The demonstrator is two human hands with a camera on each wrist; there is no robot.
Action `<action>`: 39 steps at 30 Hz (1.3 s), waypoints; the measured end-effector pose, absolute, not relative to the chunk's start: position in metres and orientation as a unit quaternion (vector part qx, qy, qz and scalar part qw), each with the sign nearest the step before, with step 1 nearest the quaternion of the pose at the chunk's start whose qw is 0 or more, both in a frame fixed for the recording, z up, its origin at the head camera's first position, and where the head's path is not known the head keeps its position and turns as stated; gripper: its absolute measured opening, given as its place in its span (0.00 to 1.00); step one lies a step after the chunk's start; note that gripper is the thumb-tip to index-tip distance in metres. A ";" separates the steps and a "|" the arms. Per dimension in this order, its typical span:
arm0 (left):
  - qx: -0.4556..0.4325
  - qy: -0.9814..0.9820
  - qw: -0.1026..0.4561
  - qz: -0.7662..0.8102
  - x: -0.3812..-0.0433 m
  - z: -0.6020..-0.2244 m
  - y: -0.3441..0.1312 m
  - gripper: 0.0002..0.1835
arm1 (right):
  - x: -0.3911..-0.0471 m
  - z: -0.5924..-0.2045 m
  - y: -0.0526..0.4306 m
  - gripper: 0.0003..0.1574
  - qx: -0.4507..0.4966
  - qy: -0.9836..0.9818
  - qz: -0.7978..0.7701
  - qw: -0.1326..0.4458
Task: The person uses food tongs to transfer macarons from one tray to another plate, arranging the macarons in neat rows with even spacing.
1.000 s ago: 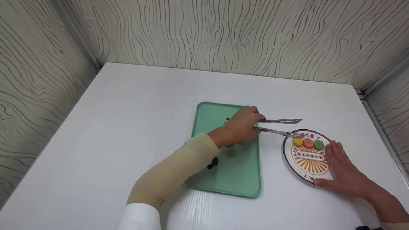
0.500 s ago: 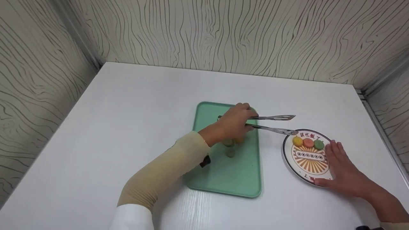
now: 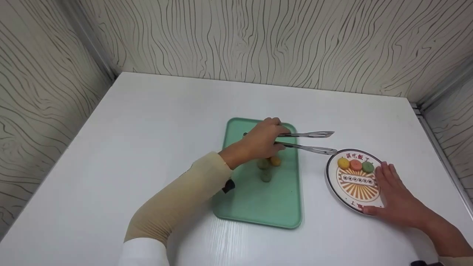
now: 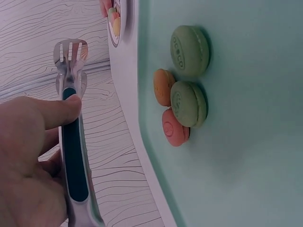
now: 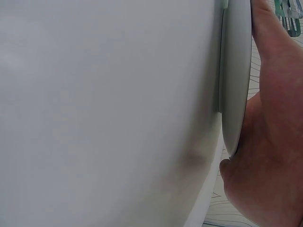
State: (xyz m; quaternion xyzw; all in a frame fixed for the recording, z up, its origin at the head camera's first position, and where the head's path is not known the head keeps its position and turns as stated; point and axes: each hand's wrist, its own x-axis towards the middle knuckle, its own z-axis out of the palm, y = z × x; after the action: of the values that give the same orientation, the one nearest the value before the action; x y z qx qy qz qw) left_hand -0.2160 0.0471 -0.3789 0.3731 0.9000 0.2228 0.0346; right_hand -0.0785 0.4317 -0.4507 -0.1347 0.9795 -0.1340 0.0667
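My left hand grips a pair of metal tongs above the green tray. In the left wrist view, the thumb lies on the dark grip strip of the tongs. The tong tips are spread with nothing between them, pointing right toward the plate. Below the hand, two green macarons, an orange macaron and a red macaron sit clustered on the tray. My right hand rests along the right rim of the round white plate, fingers straight and thumb at its lower edge.
Three macarons lie in a row near the plate's far side: yellow, pink and green. Tray and plate stand apart on a white table. Wood-grain-patterned panels enclose its back and sides.
My left hand and the tongs have moved left, away from over the plate and back across the tray, uncovering the orange macaron. The right hand and plate have stayed put.
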 end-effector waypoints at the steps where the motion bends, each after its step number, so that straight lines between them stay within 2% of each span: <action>1: 0.374 0.898 0.035 0.227 -0.216 -0.379 0.044 0.17 | -0.078 -0.451 0.432 0.77 -0.136 0.979 -0.137 0.066; 8: 0.360 0.896 0.046 0.255 -0.218 -0.379 0.023 0.18 | -0.079 -0.450 0.431 0.77 -0.124 0.980 -0.137 0.078; 15: 0.368 0.891 0.019 0.267 -0.219 -0.375 0.000 0.16 | -0.079 -0.450 0.432 0.77 -0.126 0.980 -0.137 0.074; 39: 0.353 0.895 0.041 0.270 -0.204 -0.377 -0.049 0.19 | -0.079 -0.452 0.433 0.76 -0.134 0.978 -0.146 0.063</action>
State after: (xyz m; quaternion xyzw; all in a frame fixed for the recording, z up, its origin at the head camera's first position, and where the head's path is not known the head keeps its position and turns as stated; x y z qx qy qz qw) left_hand -0.2040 -0.0491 -0.3769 0.3527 0.8951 0.2695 0.0408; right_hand -0.0787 0.4334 -0.4525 -0.1345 0.9781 -0.1457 0.0631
